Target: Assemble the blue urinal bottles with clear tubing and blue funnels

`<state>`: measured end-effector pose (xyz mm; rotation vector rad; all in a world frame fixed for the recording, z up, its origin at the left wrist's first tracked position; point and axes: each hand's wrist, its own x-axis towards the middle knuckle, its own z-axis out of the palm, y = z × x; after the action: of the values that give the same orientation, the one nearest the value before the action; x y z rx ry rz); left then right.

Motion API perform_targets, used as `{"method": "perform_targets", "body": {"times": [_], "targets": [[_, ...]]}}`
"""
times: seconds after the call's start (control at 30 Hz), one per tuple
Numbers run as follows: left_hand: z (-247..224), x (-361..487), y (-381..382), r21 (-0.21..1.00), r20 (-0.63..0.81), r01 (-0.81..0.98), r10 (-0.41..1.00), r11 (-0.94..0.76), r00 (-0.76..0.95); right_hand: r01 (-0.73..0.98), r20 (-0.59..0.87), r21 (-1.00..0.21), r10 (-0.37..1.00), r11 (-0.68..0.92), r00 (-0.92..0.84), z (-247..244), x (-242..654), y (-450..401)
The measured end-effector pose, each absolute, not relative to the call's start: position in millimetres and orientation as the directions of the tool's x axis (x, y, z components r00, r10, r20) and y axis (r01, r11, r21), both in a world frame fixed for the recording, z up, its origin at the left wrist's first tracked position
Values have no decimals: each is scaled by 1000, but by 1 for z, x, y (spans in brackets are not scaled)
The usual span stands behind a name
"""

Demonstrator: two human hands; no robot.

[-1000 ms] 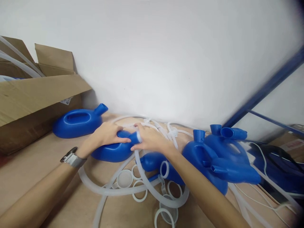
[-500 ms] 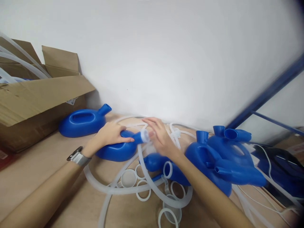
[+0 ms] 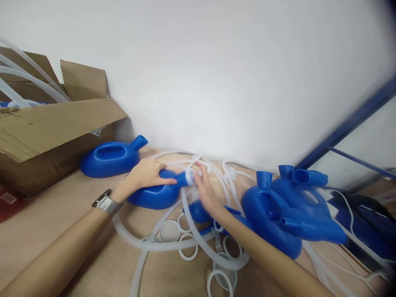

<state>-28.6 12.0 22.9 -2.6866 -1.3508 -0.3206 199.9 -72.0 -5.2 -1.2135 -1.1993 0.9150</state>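
Observation:
My left hand (image 3: 147, 174) is wrapped over the handle of a blue urinal bottle (image 3: 156, 198), which lies on the table with its neck to the right. On the mouth of the neck sits a white cap (image 3: 189, 176). The thumb and fingers of my right hand (image 3: 206, 192) are closed at the cap's outer end; the fingertips are partly hidden. A clear plastic tube (image 3: 189, 206) hangs by the neck and loops over the table. Below lie several white rings (image 3: 188, 258) and clear round lids (image 3: 169, 231).
Another blue urinal bottle (image 3: 107, 165) lies at left, beside an open cardboard box (image 3: 62, 123) holding tubes. More blue bottles (image 3: 269, 222) crowd the right side. A white wall (image 3: 198, 82) rises behind, and a blue metal frame (image 3: 346, 123) stands at right.
My right hand, blurred and with straighter fingers before, has lowered its fingers onto the cap's end. My left hand keeps its hold on the bottle. The view has shifted slightly.

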Motion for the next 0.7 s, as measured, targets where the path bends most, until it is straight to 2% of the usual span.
{"method": "perform_targets", "body": {"times": [0.07, 0.13, 0.37, 0.53, 0.7], "targets": [[23, -29, 12, -18, 238, 799, 774, -601, 587, 125, 234, -966, 970, 225, 60, -1, 194, -68], [24, -29, 12, -23, 237, 797, 771, -603, 591, 92, 254, -964, 966, 250, 43, -1, 188, -57], [30, -28, 11, 68, 262, 736, 724, -674, 638, -43, 267, -957, 931, 286, 249, -14, 171, -25], [35, -27, 12, 149, 280, 677, 688, -720, 670, 6, 304, -951, 938, 308, 169, -12, 171, -27], [37, -26, 15, 167, 276, 629, 649, -759, 710, 87, 326, -944, 942, 319, 78, -9, 179, -30]]}}
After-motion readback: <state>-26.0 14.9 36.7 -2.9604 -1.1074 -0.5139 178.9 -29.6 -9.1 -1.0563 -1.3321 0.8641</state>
